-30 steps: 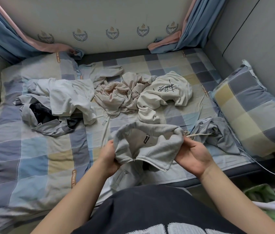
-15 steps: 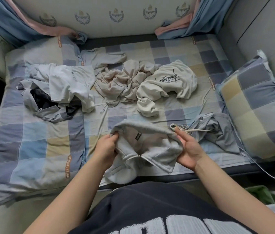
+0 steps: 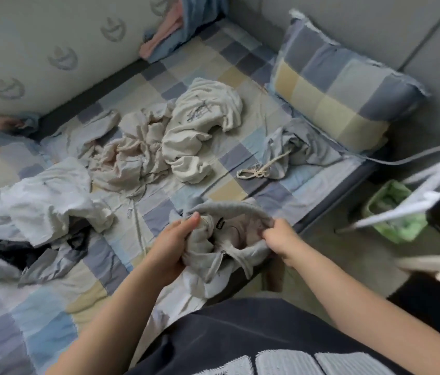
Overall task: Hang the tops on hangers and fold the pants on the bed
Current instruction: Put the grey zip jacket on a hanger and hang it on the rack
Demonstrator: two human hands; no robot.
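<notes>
My left hand (image 3: 171,247) and right hand (image 3: 281,239) both grip a bunched grey top (image 3: 229,228) at the bed (image 3: 227,190) edge; twisted fabric could snag when hung.

Your left hand (image 3: 174,246) gripping bunched grey top (image 3: 236,208), thumb pointing up along fabric, fingers wrapping underneath. Your right hand (image 3: 281,236) clenching opposite edge, knuckles facing up. Both forearms bare, reaching forward, angling inward. Hands sitting near each other, roughly level, not touching.
</notes>
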